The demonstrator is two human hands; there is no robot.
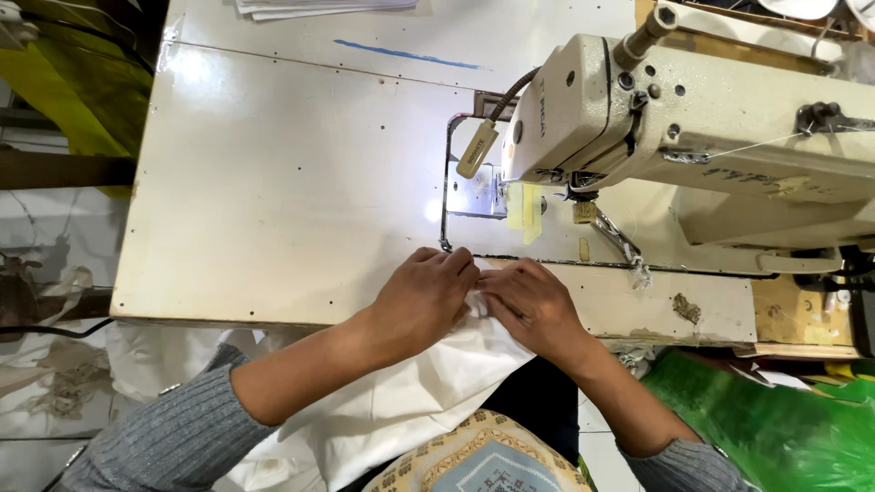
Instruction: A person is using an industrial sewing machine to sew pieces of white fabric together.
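Lap: white fabric (401, 401) spills down from the table edge over your knees, above a patterned cushion (483, 460).
Left hand: your left hand (424, 296) sits knuckles up at the near edge of the sewing table (273, 182), fingers curled down and pinching the top of the fabric.
Right hand: your right hand (533, 305) is right beside it, fingertips meeting the left ones, also curled and pinching the same fabric edge.
Fabric edge: it's bunched between both hands, just short of the needle plate (474, 191).
Beyond: the cream sewing machine (693, 128) stands to the right, its small lamp (477, 148) lighting the plate.
Far edge: a blue line (406, 53) marks the tabletop.
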